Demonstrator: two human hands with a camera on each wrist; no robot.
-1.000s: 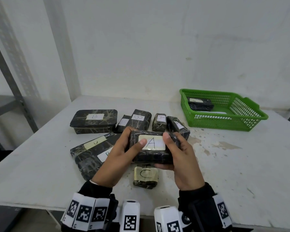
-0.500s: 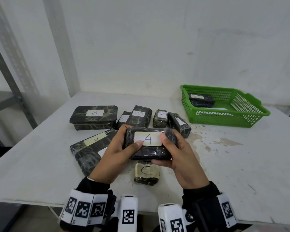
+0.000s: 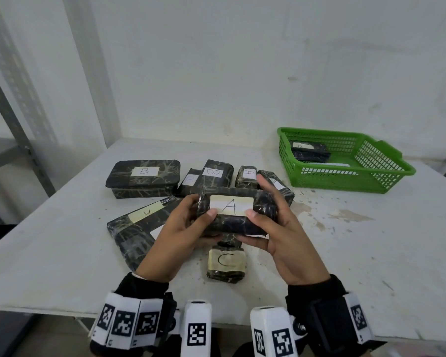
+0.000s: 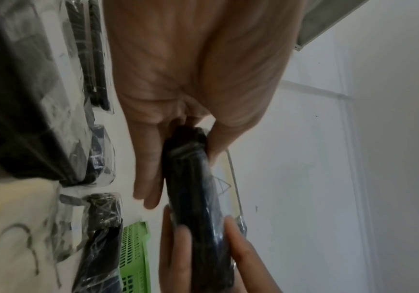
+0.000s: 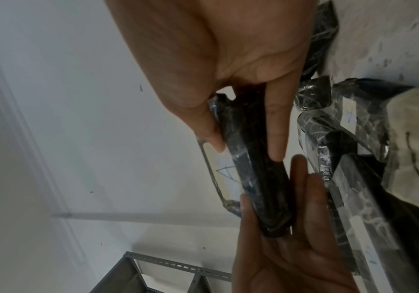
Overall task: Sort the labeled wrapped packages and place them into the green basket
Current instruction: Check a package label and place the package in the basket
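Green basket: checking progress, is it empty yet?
Not empty: one dark wrapped package lies inside the green basket, at its far left corner.

left hand (image 3: 180, 235): thumb on top, fingers curled beneath | right hand (image 3: 281, 228): same, mirrored

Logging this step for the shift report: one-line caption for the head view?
Both hands hold package A above the table; green basket waits right.
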